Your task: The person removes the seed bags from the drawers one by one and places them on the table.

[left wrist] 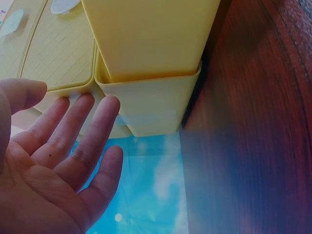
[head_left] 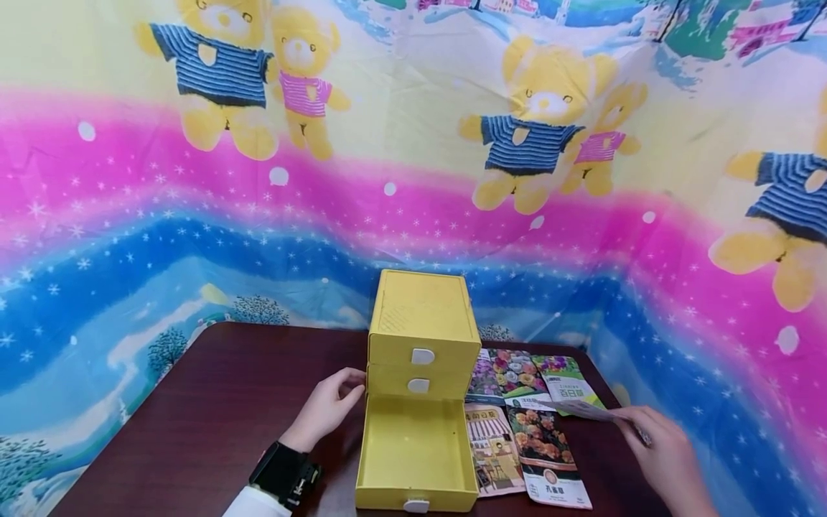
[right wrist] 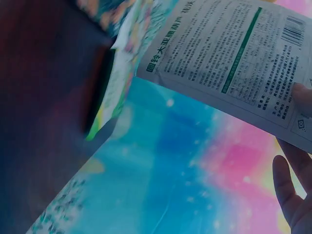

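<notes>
A yellow drawer unit (head_left: 423, 305) stands on the table with its bottom drawer (head_left: 413, 445) pulled out; nothing lies in that drawer. The two upper drawers with white tabs are closed. At the unit's left side is my left hand (head_left: 326, 409), its fingertips right at the wall; the left wrist view shows its fingers (left wrist: 80, 146) loosely extended, holding nothing. My right hand (head_left: 659, 445), on the right, pinches a seed packet (right wrist: 229, 63) by one end between thumb and fingers. The packet's printed back, with a barcode, faces the right wrist camera. It is raised above the other packets.
Right of the unit lie several flower seed packets, among them an orange-flowered one (head_left: 549, 459), a green-white one (head_left: 571, 384) and one with a striped awning picture (head_left: 494, 449). A bear-patterned cloth (head_left: 400, 143) hangs behind the dark table (head_left: 258, 373).
</notes>
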The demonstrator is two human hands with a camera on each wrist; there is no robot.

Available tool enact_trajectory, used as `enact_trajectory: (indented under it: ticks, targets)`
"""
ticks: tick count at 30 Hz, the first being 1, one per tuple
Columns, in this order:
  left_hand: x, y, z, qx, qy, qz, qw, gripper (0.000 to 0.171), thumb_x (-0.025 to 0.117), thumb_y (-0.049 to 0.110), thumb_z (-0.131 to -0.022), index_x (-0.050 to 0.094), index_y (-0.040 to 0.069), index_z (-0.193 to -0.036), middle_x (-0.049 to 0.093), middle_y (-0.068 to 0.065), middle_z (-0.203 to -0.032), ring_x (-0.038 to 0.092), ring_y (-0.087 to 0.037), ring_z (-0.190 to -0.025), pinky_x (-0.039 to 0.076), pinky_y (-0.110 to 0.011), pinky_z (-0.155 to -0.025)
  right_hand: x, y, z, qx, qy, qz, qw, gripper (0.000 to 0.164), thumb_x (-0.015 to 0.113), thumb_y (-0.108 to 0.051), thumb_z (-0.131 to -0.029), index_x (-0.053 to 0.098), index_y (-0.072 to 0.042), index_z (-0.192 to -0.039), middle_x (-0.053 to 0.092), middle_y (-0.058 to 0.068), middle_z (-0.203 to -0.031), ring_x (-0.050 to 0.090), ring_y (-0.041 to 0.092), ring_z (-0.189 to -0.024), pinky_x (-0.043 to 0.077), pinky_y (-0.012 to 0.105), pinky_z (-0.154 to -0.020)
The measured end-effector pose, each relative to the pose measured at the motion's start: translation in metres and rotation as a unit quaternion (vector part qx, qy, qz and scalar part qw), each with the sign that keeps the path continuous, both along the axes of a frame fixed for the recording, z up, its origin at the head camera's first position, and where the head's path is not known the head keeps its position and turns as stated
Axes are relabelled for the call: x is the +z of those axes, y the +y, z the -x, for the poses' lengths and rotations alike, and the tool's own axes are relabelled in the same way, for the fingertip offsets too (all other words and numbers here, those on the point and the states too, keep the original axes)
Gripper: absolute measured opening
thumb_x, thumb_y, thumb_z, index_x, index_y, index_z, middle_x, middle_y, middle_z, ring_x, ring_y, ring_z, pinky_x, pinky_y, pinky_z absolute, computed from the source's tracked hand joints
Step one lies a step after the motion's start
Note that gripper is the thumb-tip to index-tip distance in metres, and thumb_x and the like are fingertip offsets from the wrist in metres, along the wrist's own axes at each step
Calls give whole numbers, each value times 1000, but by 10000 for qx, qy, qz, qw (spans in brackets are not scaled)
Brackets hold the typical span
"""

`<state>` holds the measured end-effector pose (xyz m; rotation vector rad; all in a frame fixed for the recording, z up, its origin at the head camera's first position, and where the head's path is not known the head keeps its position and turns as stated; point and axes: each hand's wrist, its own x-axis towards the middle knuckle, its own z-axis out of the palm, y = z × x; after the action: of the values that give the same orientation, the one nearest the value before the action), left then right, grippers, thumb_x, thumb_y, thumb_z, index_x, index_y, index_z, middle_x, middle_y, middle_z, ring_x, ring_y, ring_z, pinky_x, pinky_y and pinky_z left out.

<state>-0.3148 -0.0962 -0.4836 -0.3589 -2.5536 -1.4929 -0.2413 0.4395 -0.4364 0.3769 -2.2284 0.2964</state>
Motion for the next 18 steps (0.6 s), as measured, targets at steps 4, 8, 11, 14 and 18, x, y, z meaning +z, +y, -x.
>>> enact_trajectory:
  ticks: [4, 8, 11, 14, 18]
  targets:
    - [0, 0, 0, -17, 15, -26, 10000, 21, 65, 15, -101, 69, 16, -122, 71, 0, -111, 62, -11, -81, 49, -28, -70, -4, 17, -5, -206, -139, -66, 9997, 39, 87, 9, -64, 77, -18, -91, 73, 1, -86, 67, 25, -77, 46, 17, -71]
    - [0, 0, 1, 14, 78, -23, 10000, 21, 66, 14, -100, 69, 15, -121, 71, 0, -111, 62, -13, -81, 48, -27, -68, -6, 27, -10, -507, -523, -35, 9973, 34, 87, 8, -68, 77, -14, -92, 73, 8, -89, 68, 36, -77, 56, 34, -69]
    - [-1, 0, 1, 10, 85, -20, 10000, 21, 66, 14, -100, 69, 15, -121, 71, 0, -112, 62, -15, -81, 48, -27, -68, -8, 31, -12, -759, -864, 22, 9934, 29, 86, 6, -71, 76, -11, -92, 72, 14, -91, 68, 40, -79, 54, 58, -69]
    - [-1, 0, 1, -17, 54, -37, 10000, 21, 65, 15, -101, 68, 16, -122, 71, 0, -111, 62, -14, -81, 48, -28, -69, -11, 35, -13, -912, -1059, 98, 9901, 25, 85, 6, -74, 76, -9, -92, 72, 18, -92, 67, 42, -78, 53, 64, -69]
    - [-2, 1, 0, -26, 35, -39, 10000, 21, 65, 15, -101, 68, 16, -121, 71, 1, -111, 62, -12, -81, 49, -28, -70, -13, 41, -13, -1048, -1318, 152, 9856, 21, 83, 5, -76, 76, -8, -91, 71, 19, -92, 67, 40, -76, 54, 61, -66]
